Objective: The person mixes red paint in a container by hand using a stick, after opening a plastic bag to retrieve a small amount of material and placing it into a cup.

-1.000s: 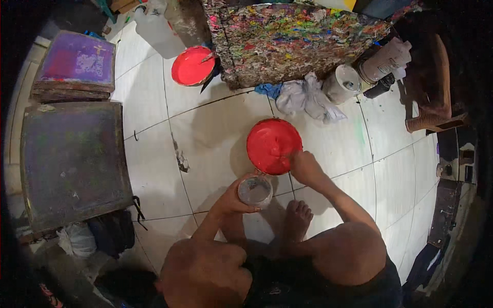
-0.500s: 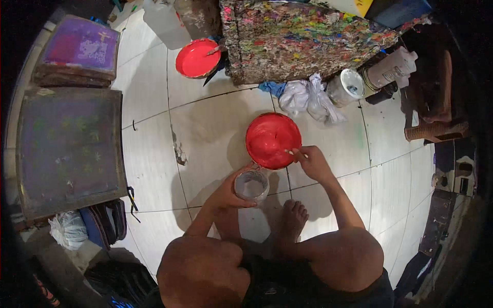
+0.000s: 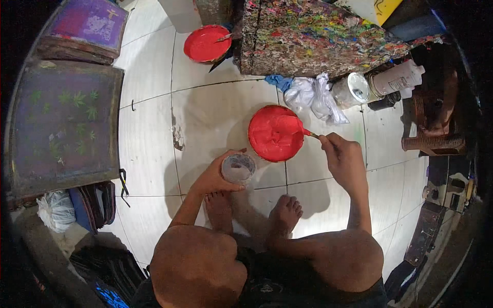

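Observation:
A round tub of thick red paint (image 3: 272, 146) stands on the floor in front of me. My right hand (image 3: 343, 156), closed at the tub's right side, pinches the thin handle of a stirrer (image 3: 311, 134). Red paint coats the stirrer's lower part, and its end is lost in the raised mass of paint. In my left hand (image 3: 213, 177) is a clear cup (image 3: 238, 168), tilted slightly, its inside smeared whitish-grey. I hold it just left of the tub and nearer to me, apart from it. My fingers wrap round the cup's left side.
Another shallow tub of red paint (image 3: 208, 43) with a stick in it stands farther off. Behind are a paint-crusted block (image 3: 313, 43), tied white plastic bags (image 3: 313, 97) and a white can (image 3: 354, 88). Framed screens (image 3: 67, 115) lie at the left; a brown stool-like object (image 3: 436, 123) is at the right.
My right hand has moved right and drawn the stirrer toward the tub's right rim, heaping paint there. My left hand and the cup have shifted slightly left, away from the tub. The view has tilted.

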Tool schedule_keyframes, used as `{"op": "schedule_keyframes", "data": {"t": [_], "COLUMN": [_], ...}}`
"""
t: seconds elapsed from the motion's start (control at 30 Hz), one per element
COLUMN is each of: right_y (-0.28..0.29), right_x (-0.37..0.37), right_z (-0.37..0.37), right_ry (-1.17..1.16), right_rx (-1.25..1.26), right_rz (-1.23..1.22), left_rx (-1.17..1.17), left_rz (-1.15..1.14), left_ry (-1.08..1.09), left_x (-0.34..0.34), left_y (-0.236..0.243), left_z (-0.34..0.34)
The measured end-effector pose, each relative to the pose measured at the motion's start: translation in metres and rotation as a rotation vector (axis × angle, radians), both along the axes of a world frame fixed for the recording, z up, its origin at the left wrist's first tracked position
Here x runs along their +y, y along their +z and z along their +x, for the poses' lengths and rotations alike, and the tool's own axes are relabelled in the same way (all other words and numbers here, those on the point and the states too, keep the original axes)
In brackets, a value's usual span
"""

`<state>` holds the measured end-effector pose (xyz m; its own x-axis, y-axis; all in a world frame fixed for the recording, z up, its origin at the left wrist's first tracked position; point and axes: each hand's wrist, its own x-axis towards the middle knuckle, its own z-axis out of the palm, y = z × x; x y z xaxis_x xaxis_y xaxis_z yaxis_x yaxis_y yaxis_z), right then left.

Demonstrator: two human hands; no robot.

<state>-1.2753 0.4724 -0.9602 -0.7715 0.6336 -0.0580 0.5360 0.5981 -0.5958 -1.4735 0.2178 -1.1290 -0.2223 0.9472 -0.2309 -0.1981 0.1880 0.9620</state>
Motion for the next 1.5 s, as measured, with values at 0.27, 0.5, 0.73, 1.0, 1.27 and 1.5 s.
{"op": "schedule_keyframes", "data": {"t": [0.27, 0.5, 0.73, 1.0, 1.27, 1.5], "right_y": [-0.005, 0.009, -0.005, 0.001, -0.036, -0.126], "right_x": [-0.005, -0.005, -0.007, -0.008, -0.001, -0.013], "right_z": [-0.002, 0.004, 0.000, 0.002, -0.005, -0.011], "right_ry": [0.016, -0.015, 0.056, 0.069, 0.168, 0.471], "right_rx": [-0.011, -0.043, 0.013, 0.023, 0.031, -0.305], "right_rz": [0.089, 0.131, 0.191, 0.221, 0.294, 0.317], "left_rx": [0.013, 0.021, 0.031, 0.032, -0.083, 0.036], "left_rz": [0.007, 0.017, -0.046, -0.001, -0.065, -0.027], "left_ry": [0.001, -0.058, -0.033, -0.037, -0.082, 0.006], "left_x": [-0.003, 0.009, -0.001, 0.004, 0.009, 0.015], "left_y": [0.008, 0.009, 0.009, 0.011, 0.005, -0.012], "left_z": [0.000, -0.003, -0.003, -0.002, -0.001, 0.011]}}
